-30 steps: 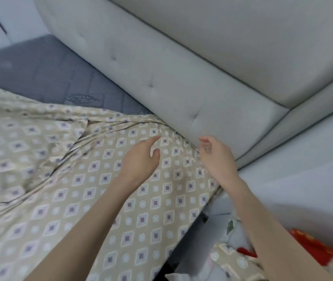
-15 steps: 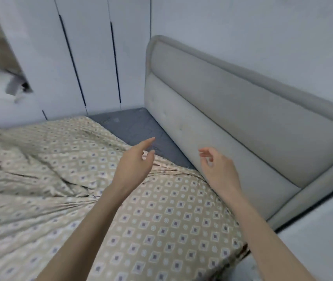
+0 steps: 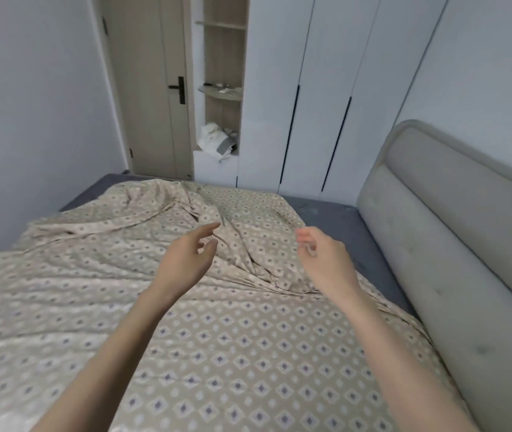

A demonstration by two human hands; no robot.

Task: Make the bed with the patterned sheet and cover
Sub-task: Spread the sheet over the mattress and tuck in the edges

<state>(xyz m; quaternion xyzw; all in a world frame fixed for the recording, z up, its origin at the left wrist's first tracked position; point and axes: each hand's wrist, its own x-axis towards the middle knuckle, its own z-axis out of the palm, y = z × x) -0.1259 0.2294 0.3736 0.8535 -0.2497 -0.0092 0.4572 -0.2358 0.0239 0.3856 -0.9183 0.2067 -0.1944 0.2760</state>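
Observation:
A beige sheet with a diamond pattern (image 3: 232, 344) lies over most of the bed, smooth near me and bunched into folds (image 3: 186, 207) toward the far side. The dark grey mattress (image 3: 335, 213) shows bare along the headboard and at the far edge. My left hand (image 3: 186, 260) hovers above the sheet with relaxed, spread fingers and holds nothing. My right hand (image 3: 323, 260) hovers beside it, fingers loosely curled, also empty. Neither hand touches the fabric.
A padded grey headboard (image 3: 454, 244) runs along the right. White wardrobe doors (image 3: 320, 95) stand behind the bed, beside an open shelf niche (image 3: 221, 88) holding crumpled white cloth (image 3: 215, 141). A closed door (image 3: 154, 88) is at the far left corner.
The view has swung up from the bed's near corner by the headboard to the whole bed and room. Both hands lifted off the sheet and stay empty.

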